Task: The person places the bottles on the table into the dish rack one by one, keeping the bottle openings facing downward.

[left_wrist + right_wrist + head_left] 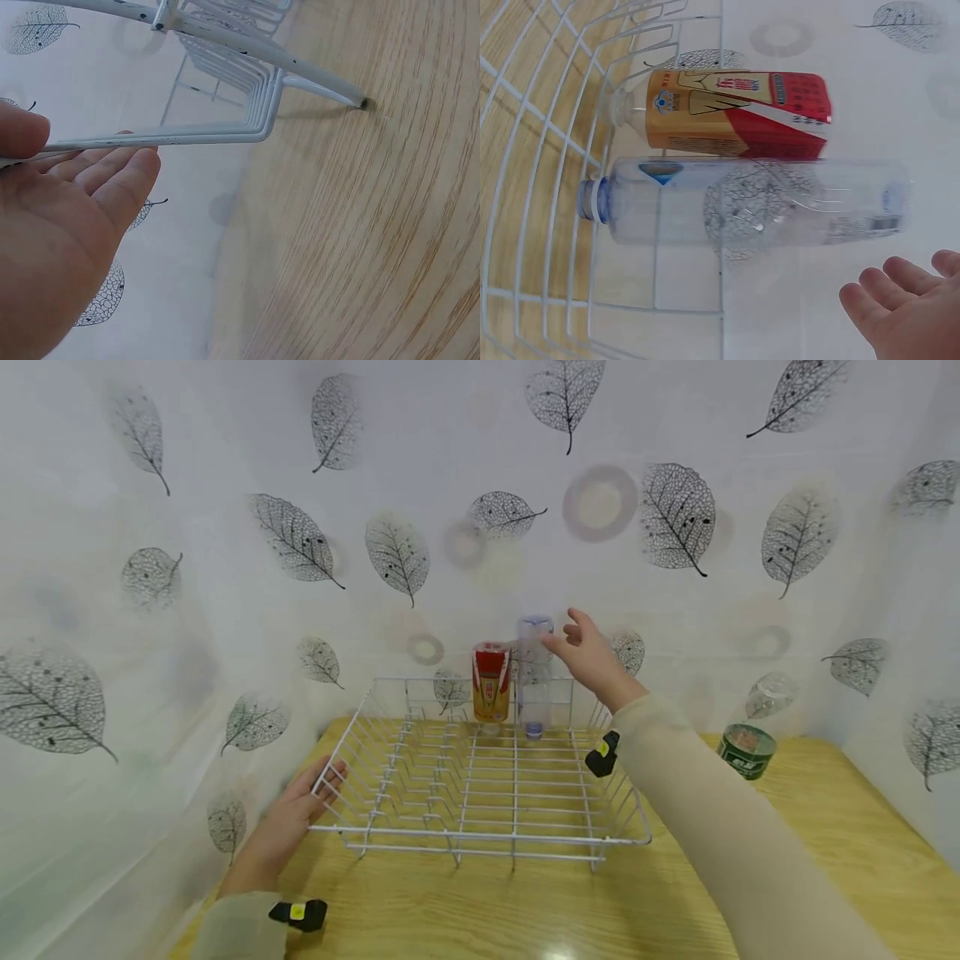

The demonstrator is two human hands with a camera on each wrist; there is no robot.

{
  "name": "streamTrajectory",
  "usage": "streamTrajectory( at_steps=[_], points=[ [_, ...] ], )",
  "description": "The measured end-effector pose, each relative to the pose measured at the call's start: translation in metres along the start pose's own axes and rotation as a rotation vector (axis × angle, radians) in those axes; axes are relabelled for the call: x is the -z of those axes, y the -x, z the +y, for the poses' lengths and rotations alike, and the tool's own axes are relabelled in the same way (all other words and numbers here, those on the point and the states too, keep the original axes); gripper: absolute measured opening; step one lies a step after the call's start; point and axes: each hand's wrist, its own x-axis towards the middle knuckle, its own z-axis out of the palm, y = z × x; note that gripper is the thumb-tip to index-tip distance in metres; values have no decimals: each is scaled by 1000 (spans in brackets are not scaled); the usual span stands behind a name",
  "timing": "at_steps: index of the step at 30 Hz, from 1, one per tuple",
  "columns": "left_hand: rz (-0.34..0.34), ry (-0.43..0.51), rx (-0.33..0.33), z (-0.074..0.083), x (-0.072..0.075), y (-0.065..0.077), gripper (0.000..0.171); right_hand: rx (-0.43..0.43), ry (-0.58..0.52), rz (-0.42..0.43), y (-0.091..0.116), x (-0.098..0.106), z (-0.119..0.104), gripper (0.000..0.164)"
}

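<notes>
Gripping the left side of a white wire rack (pixel 480 837), the left hand (pixel 298 806) appears in the head view; the released right hand (pixel 591 653) is just beside an upside-down clear plastic bottle (pixel 535 689) at the rack's back, next to a red-and-gold labelled bottle (pixel 491 683). The left wrist view shows thumb above wire; the right wrist view, both bottles untouched.

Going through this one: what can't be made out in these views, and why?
Right hand: partly cut off by the right edge, right wrist view.
Left hand: partly cut off by the left edge, left wrist view; the rack covers part of its fingers.
Clear bottle: markings near its base are blurred, right wrist view.
Green container: lettering too small to read, head view.
</notes>
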Motion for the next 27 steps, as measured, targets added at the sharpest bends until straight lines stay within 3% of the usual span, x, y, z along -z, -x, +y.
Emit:
streamTrajectory(
  at_steps=[7,14,22,27],
  points=[
    [10,10,15,0,-1,0,76,40,21,-43,29,31,-3,90],
    [4,19,7,0,-2,2,76,92,108,-25,78,67,-3,90],
    [10,32,28,2,-3,2,77,184,232,100,155,98,-3,89],
    [13,22,21,2,-2,1,77,134,283,244,190,118,11,90]
  ],
)
